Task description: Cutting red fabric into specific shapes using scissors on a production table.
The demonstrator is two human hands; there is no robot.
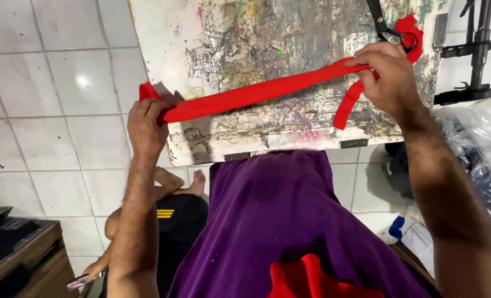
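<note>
The premises appeared to be a small textile or printing workshop. A work board [289, 72] was heavily crusted with layered, multicoloured paint or ink stains. Black scissors [379, 21] lay at its far edge beside red fabric offcuts [408, 27]. A black metal stand [477, 49] stood to the right, with bagged dark material [477, 149] piled below it. The floor [52, 83] was of plain white tile, and stacked cardboard [19, 254] sat at lower left
</note>
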